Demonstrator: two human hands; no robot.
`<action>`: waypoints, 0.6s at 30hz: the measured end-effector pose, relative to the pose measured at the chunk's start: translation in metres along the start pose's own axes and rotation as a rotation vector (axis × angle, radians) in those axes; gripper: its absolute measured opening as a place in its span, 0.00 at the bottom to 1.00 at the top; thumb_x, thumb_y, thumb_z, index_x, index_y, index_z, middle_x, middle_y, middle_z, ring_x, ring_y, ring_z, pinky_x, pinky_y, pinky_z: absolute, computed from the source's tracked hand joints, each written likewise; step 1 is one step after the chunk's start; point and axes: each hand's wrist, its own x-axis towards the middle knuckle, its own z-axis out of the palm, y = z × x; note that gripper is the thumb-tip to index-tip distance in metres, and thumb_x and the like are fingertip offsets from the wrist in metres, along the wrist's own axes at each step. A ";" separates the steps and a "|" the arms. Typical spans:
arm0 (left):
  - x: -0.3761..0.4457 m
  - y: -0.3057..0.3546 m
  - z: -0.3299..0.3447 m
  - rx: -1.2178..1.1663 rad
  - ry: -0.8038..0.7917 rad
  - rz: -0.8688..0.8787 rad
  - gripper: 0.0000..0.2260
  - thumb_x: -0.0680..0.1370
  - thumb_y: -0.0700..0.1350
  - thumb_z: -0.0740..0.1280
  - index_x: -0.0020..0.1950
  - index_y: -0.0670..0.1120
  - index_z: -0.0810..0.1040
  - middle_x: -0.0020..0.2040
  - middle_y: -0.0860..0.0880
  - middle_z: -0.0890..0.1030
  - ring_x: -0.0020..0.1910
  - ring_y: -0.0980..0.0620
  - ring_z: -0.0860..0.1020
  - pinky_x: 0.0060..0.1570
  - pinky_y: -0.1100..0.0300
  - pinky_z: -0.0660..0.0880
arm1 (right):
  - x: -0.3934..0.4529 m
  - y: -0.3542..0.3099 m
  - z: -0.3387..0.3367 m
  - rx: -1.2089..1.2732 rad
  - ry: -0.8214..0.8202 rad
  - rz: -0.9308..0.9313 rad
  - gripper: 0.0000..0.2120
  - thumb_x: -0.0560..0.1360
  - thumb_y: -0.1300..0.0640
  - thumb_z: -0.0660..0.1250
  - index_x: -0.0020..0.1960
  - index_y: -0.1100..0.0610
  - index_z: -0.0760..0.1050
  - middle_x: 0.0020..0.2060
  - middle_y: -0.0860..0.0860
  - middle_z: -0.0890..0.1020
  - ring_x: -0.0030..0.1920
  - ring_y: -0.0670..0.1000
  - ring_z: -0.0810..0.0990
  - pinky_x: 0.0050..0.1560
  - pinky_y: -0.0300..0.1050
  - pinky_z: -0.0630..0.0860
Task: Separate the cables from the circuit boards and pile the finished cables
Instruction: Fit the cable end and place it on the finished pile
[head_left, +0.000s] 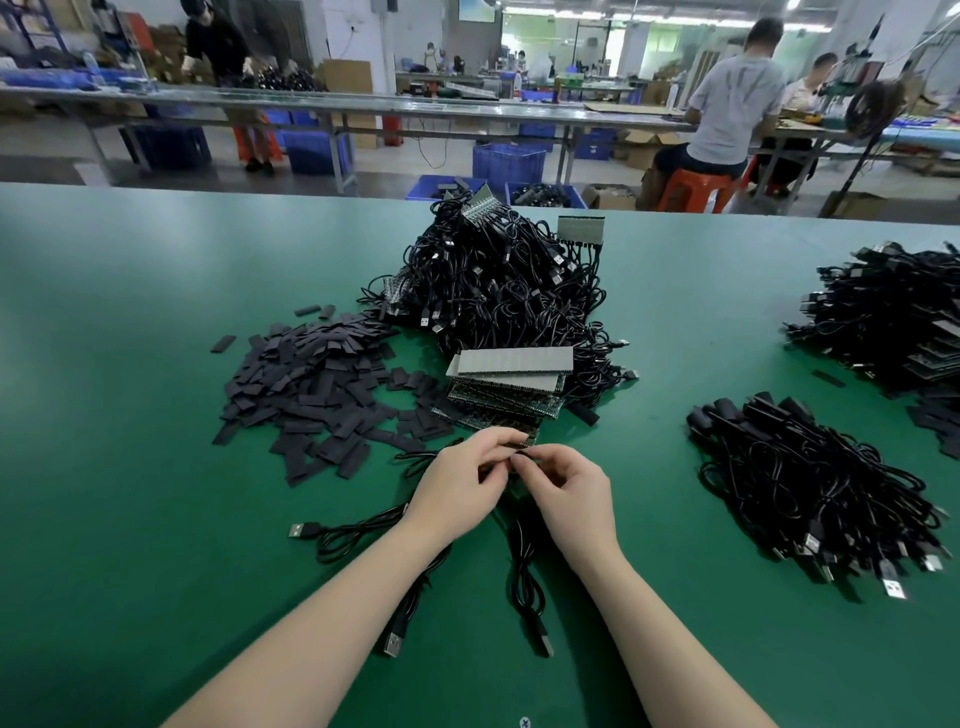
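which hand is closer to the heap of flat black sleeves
Left. The left hand sits just right of and below the heap of flat black sleeves, near its lower right edge. The right hand lies farther right, beyond the left hand.

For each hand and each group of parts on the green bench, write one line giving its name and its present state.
left hand: fingers curled, pinching a cable end
right hand: fingers curled, pinching the same spot
circuit board stack: cables attached, lying before the hands
tangled cable heap: unsorted, boards among it
finished cable pile: laid together, right side
black sleeves: scattered loose, left side
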 end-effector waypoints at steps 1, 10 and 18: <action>0.000 0.000 0.000 -0.017 -0.011 -0.008 0.18 0.76 0.41 0.64 0.59 0.63 0.75 0.51 0.64 0.82 0.53 0.68 0.77 0.52 0.73 0.72 | 0.000 0.001 0.000 -0.004 0.007 -0.006 0.05 0.75 0.55 0.74 0.43 0.46 0.82 0.36 0.42 0.85 0.37 0.42 0.81 0.40 0.34 0.75; -0.001 0.003 0.001 -0.073 0.005 -0.051 0.12 0.73 0.50 0.70 0.47 0.69 0.78 0.45 0.65 0.81 0.45 0.64 0.79 0.49 0.62 0.78 | -0.002 0.001 -0.002 0.051 0.053 0.001 0.05 0.76 0.54 0.72 0.41 0.47 0.81 0.37 0.44 0.84 0.40 0.45 0.81 0.43 0.39 0.78; 0.000 -0.001 0.002 -0.035 0.009 -0.065 0.12 0.73 0.48 0.72 0.54 0.62 0.81 0.43 0.62 0.81 0.43 0.62 0.78 0.47 0.61 0.77 | -0.002 0.001 -0.003 0.142 0.046 0.061 0.03 0.76 0.57 0.73 0.47 0.49 0.82 0.40 0.48 0.86 0.43 0.51 0.84 0.50 0.50 0.82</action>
